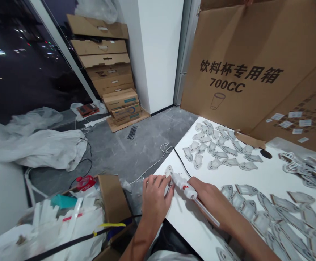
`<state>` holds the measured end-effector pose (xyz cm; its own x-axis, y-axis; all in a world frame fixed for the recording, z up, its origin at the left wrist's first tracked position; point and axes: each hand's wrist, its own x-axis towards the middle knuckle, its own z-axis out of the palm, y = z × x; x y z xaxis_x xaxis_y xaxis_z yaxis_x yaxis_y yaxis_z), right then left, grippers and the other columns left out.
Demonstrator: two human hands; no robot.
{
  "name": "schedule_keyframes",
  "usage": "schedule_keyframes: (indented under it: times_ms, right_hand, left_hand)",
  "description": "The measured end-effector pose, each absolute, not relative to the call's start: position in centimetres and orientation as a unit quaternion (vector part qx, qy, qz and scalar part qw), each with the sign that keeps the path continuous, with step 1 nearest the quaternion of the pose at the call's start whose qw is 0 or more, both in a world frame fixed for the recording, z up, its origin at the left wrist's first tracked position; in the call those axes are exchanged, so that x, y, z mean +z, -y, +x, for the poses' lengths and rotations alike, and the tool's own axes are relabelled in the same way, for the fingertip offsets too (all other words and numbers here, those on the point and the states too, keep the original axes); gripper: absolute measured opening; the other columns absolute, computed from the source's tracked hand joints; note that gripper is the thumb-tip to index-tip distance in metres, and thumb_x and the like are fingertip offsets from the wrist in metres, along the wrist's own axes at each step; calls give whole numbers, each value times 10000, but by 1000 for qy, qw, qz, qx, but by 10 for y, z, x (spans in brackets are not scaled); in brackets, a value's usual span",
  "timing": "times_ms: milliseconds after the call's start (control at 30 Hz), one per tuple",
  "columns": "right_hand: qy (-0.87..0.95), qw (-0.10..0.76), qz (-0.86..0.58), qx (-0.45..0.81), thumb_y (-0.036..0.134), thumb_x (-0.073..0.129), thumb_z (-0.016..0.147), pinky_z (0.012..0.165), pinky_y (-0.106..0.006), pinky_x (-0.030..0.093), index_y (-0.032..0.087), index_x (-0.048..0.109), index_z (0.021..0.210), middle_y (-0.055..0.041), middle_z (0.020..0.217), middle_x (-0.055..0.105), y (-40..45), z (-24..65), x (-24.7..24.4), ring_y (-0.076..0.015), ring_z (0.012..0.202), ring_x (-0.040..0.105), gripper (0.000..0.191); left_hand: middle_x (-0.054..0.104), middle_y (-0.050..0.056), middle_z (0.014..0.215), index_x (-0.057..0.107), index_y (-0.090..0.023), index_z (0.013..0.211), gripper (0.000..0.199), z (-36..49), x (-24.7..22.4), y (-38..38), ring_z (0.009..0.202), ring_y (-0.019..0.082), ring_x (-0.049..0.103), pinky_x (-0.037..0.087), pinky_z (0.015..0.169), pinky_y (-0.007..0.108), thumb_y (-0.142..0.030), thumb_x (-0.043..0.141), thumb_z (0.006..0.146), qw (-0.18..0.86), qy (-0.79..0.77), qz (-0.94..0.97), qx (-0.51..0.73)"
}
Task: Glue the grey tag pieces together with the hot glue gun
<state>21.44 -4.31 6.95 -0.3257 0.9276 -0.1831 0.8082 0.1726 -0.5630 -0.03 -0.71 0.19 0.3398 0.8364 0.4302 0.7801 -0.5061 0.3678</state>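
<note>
My right hand [205,194] is wrapped round a white hot glue gun [183,185], and a clear glue stick [208,212] juts from its rear. The gun's nozzle points at a small flat grey-white piece [169,170] with a pointed end, shaped like a fish. Fingers of my left hand [156,194] pinch this piece at the left edge of the white table [183,212]. Whether the nozzle touches the piece, I cannot tell. Beyond both hands lie several similar flat pieces [220,154], and more such pieces [285,214] spread to the right of my right forearm.
A big cardboard box [244,47] stands behind the table. A heap of pieces [307,172] lies at the far right. On the left is an open carton [113,195] filled with waste and a red bottle [85,182]. A white cable [149,166] crosses the floor.
</note>
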Motion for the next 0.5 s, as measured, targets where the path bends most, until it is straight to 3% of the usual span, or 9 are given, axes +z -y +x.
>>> schedule_keyframes:
  times_ms: [500]
  right_hand:
    - [758, 15, -596, 265, 141, 379, 1041, 703, -336, 325, 216, 498, 1031, -84, 1027, 679, 35, 204, 66, -262, 868, 691, 141]
  left_hand:
    - [789, 23, 1078, 743, -245, 1127, 130, 1, 3, 10, 1018, 257, 638, 396, 1003, 476, -241, 706, 1002, 46, -513, 809, 282]
